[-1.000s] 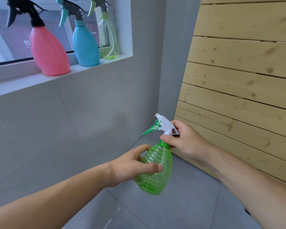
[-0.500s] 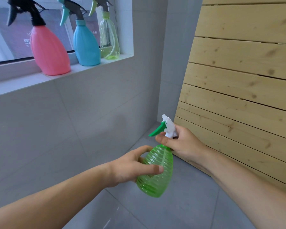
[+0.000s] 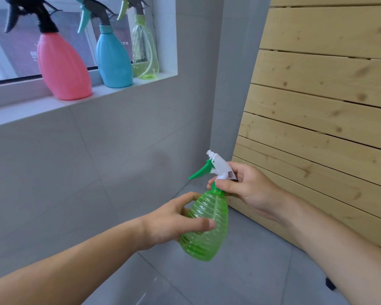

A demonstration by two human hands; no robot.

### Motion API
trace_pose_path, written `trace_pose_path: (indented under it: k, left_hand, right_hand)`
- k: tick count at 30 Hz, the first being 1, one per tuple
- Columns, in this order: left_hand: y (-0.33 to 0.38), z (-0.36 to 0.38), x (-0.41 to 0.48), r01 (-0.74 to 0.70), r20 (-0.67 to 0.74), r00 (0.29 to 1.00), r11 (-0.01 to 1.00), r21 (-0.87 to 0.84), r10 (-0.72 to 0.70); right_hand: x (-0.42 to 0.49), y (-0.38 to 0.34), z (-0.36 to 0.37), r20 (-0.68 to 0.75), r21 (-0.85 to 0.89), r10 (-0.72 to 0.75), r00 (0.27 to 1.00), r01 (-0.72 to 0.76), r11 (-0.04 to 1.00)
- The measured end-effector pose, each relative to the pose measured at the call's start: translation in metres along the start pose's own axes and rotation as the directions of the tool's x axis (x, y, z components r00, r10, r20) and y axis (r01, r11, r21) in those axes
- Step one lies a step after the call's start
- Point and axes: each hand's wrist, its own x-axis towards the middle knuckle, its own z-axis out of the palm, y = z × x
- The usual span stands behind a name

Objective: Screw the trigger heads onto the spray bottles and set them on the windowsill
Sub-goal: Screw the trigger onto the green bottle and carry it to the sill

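A ribbed green spray bottle hangs in the air in front of me, tilted slightly. My left hand grips its body from the left, thumb across the front. On its neck sits a white trigger head with a green lever pointing left. My right hand pinches the collar at the base of that head. Up on the white windowsill stand a pink bottle, a blue bottle and a clear pale-green bottle, each with a trigger head on.
A grey tiled wall runs below the sill and meets a grey corner column. A slatted pine panel leans on the right. Grey floor tiles lie beneath the bottle. The sill is bare left of the pink bottle.
The trigger head has swung round on the neck, its lever turning away from me and back to the left, while my right hand re-gripped the collar. The left hand kept its hold.
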Motion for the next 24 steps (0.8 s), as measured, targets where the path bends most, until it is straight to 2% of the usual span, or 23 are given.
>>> trace_pose_path:
  k: [2,4,5,7,9,12,17,21,24]
  left_hand:
    - [-0.001,0.002,0.0,0.005,0.003,1.0,1.0,-0.007,-0.005]
    - [0.0,0.004,0.001,0.007,0.002,1.0,1.0,-0.011,-0.007]
    - [0.0,0.004,0.001,0.004,0.003,1.0,1.0,-0.014,-0.004]
    - [0.002,0.002,0.0,-0.004,0.011,1.0,1.0,-0.026,0.004]
    - [0.002,0.001,-0.001,-0.014,0.025,1.0,0.999,-0.036,0.015]
    - [0.003,0.002,-0.001,-0.041,0.028,0.999,0.996,-0.076,0.043]
    - [0.005,0.003,0.003,-0.089,0.023,0.995,0.976,-0.198,0.095]
    - [0.003,0.008,0.002,-0.083,0.07,0.993,0.984,-0.158,0.095]
    - [0.004,0.008,0.003,-0.103,0.005,0.994,0.988,-0.114,0.105]
  right_hand:
    - [0.001,0.007,0.005,-0.107,-0.18,-0.044,0.993,0.025,0.983]
    - [0.002,0.006,0.011,-0.153,-0.24,-0.068,0.986,0.03,0.97]
    - [0.003,0.005,0.01,-0.135,-0.195,-0.056,0.989,0.029,0.98]
    - [0.003,-0.002,0.004,-0.041,0.023,0.002,0.999,-0.001,1.0]
    - [0.0,-0.008,-0.002,0.041,0.248,0.038,0.998,-0.047,0.968]
    - [-0.003,-0.008,-0.002,0.082,0.396,0.074,0.994,-0.101,0.913]
    - [-0.003,-0.013,0.001,0.129,0.462,0.063,0.99,-0.116,0.879]
    - [-0.002,-0.011,0.004,0.129,0.45,0.049,0.99,-0.103,0.887]
    - [0.0,-0.01,0.009,0.047,0.443,0.049,0.998,-0.065,0.894]
